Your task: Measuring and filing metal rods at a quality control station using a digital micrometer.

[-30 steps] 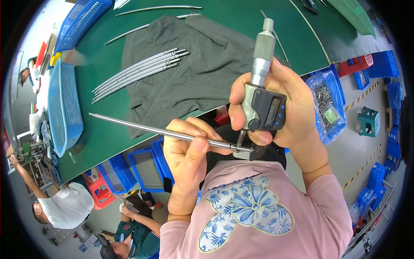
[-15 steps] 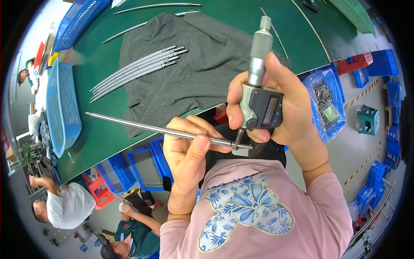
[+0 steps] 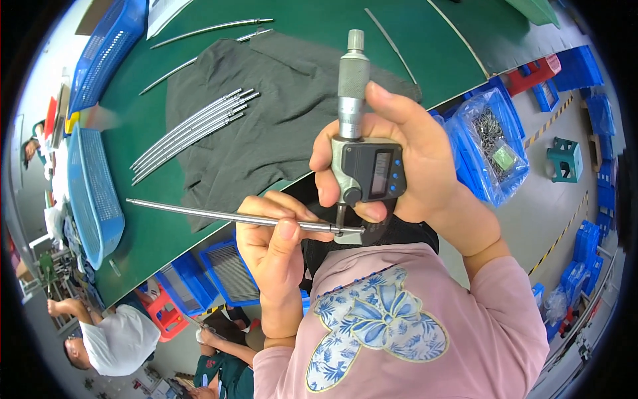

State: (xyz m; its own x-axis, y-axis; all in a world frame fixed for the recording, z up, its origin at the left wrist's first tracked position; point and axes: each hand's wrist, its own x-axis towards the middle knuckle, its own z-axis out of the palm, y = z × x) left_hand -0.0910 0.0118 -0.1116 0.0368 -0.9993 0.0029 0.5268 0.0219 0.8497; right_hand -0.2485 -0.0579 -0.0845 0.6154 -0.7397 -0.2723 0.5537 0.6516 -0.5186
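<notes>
Where the green worktop (image 3: 156,223) ends at its front edge, a crumpled dark grey cloth (image 3: 286,80) hangs over; beyond that edge, a blue crate (image 3: 458,147) of small metal parts stands to the right. Blue baskets (image 3: 96,209) line the left edge, and silver rods (image 3: 193,130) lie partly on the cloth. Just off the front edge, the right hand (image 3: 413,159) grips a digital micrometer (image 3: 352,166); the left hand (image 3: 269,243) pinches a slim, shiny rod (image 3: 179,208), its right end at the micrometer's spindle, its left over the worktop.
</notes>
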